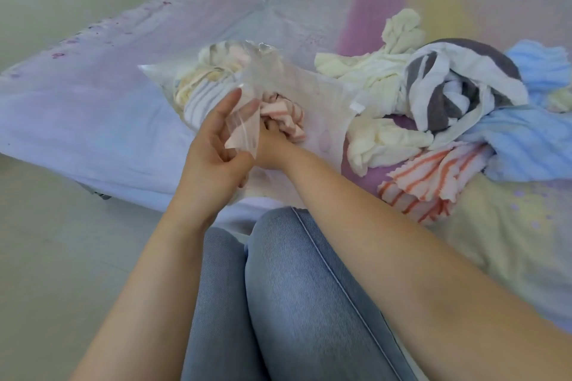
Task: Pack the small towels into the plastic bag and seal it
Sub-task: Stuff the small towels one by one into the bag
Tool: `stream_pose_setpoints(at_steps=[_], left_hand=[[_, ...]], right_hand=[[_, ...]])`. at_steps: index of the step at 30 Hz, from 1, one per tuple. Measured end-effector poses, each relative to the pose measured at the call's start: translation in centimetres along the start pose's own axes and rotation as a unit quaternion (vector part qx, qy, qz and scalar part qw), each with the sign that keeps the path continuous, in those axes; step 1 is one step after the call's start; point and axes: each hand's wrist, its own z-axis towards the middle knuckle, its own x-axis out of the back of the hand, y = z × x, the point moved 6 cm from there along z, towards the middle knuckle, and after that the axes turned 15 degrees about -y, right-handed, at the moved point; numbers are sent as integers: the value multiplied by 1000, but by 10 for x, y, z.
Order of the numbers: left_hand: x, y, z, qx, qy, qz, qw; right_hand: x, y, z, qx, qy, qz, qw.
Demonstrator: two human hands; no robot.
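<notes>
A wide bed covered with a pale lilac and yellow quilt is seen from above, denim-clad knees at its edge. A loose heap of small towels — cream, grey-and-white, light blue, orange-striped — is spread on the quilt at right. The clear plastic bag is laid at centre, partly filled with folded pastel cloths. Its mouth is held open by the left hand, fingers pinched on the film. The right hand is closed around a pink-striped towel inside the mouth.
</notes>
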Motion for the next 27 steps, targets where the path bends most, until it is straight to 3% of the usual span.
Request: stream_pose_setpoints(at_steps=[5, 8, 10, 12, 13, 15, 17, 21, 25, 27], left_hand=[[-17, 5, 6, -24, -21, 41, 999], [-31, 2, 6, -11, -27, 77, 997], [-35, -3, 4, 8, -21, 104, 994], [-37, -3, 2, 13, -19, 124, 992], [-38, -3, 2, 10, -18, 128, 992], [-39, 0, 2, 2, -14, 128, 992], [-40, 2, 2, -1, -9, 129, 992], [-38, 2, 0, -2, -1, 128, 992], [-34, 0, -1, -11, 12, 117, 993], [-32, -3, -3, 0, 40, 149, 988]], right_hand=[[-2, 42, -74, 63, 37, 125, 990], [4, 59, -132, 53, 86, 92, 991], [11, 85, -167, -6, 229, 52, 972], [24, 107, -208, -60, 433, -10, 899], [27, 121, -221, -113, 480, -24, 870], [21, 163, -226, -246, 429, -1, 869], [12, 194, -217, -298, 349, 8, 889], [32, 217, -222, -297, 375, 94, 873], [53, 205, -222, -290, 270, 58, 917], [52, 183, -223, -234, 239, 125, 934]])
